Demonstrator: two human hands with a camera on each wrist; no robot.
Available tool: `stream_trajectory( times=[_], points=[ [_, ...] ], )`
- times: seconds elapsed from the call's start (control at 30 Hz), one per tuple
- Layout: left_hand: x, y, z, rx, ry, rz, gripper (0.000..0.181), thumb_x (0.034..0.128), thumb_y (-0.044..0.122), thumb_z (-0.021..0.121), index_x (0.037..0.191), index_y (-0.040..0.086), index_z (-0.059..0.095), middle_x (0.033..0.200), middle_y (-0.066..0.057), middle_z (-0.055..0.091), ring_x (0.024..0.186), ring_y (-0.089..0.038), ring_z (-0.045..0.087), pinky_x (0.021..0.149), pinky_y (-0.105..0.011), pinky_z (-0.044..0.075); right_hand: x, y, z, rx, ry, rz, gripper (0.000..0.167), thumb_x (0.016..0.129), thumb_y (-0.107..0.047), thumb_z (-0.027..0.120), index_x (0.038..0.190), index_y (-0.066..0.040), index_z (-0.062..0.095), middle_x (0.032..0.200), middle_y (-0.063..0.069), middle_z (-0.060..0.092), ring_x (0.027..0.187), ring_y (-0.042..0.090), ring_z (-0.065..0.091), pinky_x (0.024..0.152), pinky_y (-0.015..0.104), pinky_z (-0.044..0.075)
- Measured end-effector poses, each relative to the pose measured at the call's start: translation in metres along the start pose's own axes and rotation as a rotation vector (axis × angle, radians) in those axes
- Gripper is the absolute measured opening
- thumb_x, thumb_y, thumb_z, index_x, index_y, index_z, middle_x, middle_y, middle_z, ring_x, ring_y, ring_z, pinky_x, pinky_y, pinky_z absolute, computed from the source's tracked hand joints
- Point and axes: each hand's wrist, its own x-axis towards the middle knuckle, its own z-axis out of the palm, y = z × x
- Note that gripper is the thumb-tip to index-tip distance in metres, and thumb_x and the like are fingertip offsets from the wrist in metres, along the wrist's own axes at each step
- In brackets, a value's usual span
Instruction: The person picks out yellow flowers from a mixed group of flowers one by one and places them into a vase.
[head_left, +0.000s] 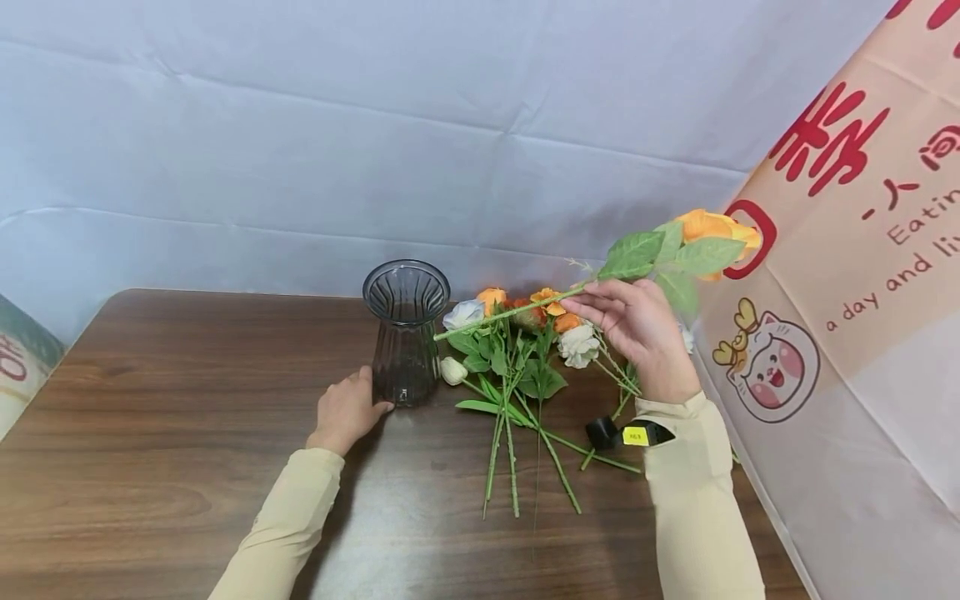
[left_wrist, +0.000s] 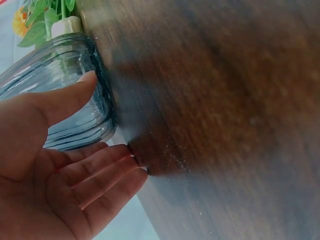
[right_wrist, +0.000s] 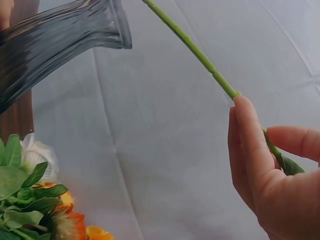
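Observation:
A clear grey glass vase (head_left: 405, 333) with a flared, ribbed rim stands upright near the table's back edge. My left hand (head_left: 347, 410) is at the vase's base. In the left wrist view its thumb (left_wrist: 75, 99) lies across the glass, while its nearly straight fingers reach down to the tabletop beside it. My right hand (head_left: 637, 333) pinches the green stem of an orange flower (head_left: 716, 237) in the air. That stem slants down leftward, its bare end in front of the vase, below the rim; the bloom and leaves stick out past the hand to the right.
Several loose flowers lie right of the vase, among them an orange bloom (head_left: 491, 298), a white flower (head_left: 579, 346) and a white tulip (head_left: 453, 371). Their stems point toward the table's front. Pale cloth (head_left: 300, 167) hangs behind the wooden table (head_left: 187, 467); a printed banner (head_left: 847, 275) hangs at right.

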Motion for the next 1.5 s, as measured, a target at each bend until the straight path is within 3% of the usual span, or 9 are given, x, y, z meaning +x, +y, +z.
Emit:
stream_trajectory(
  times=[0.47,0.63,0.83,1.1,1.5],
  points=[
    [0.001,0.0,0.002,0.0,0.001,-0.002,0.059,0.0774,0.036,0.072,0.113,-0.006,0.049,0.1,-0.022,0.062,0.08,-0.042,0.059,0.065,-0.051,0.047,0.013,-0.011,0.027,-0.034,0.049,-0.044,0.016,0.085,0.019,0.042,0.073,0.016,0.052,0.082,0.026,0.05,0.078,0.038,0.064,0.08,0.043,0.048],
    [0.001,0.001,0.001,0.0,0.002,-0.004,0.058,0.0774,0.036,0.072,0.111,-0.006,0.049,0.098,-0.021,0.062,0.08,-0.042,0.059,0.066,-0.052,0.046,0.016,-0.008,0.036,-0.103,0.059,-0.059,0.001,0.087,0.016,0.042,0.088,0.016,0.042,0.084,0.023,0.048,0.077,0.036,0.065,0.081,0.042,0.048],
    [0.001,0.001,0.0,0.0,0.002,-0.008,0.058,0.0775,0.036,0.072,0.111,-0.006,0.049,0.098,-0.022,0.062,0.08,-0.042,0.059,0.066,-0.052,0.046,0.02,0.0,0.045,-0.171,0.029,-0.077,0.015,0.088,0.014,0.042,0.1,0.012,0.033,0.076,0.02,0.054,0.074,0.032,0.066,0.08,0.04,0.049],
    [0.0,0.002,-0.001,0.0,-0.009,-0.011,0.057,0.0782,0.035,0.071,0.112,-0.006,0.049,0.099,-0.022,0.061,0.081,-0.042,0.059,0.067,-0.051,0.046,0.02,0.01,0.056,-0.294,0.007,-0.106,0.016,0.087,0.014,0.045,0.101,0.005,0.044,0.08,0.02,0.055,0.073,0.029,0.065,0.078,0.038,0.05],
    [-0.001,0.003,-0.001,-0.001,-0.001,-0.01,0.059,0.0779,0.035,0.072,0.113,-0.007,0.049,0.1,-0.023,0.061,0.082,-0.042,0.059,0.068,-0.052,0.046,0.024,0.019,0.061,-0.455,-0.043,-0.077,0.01,0.09,0.006,0.049,0.1,0.006,0.046,0.081,0.018,0.061,0.072,0.026,0.065,0.08,0.041,0.049]
  ],
)
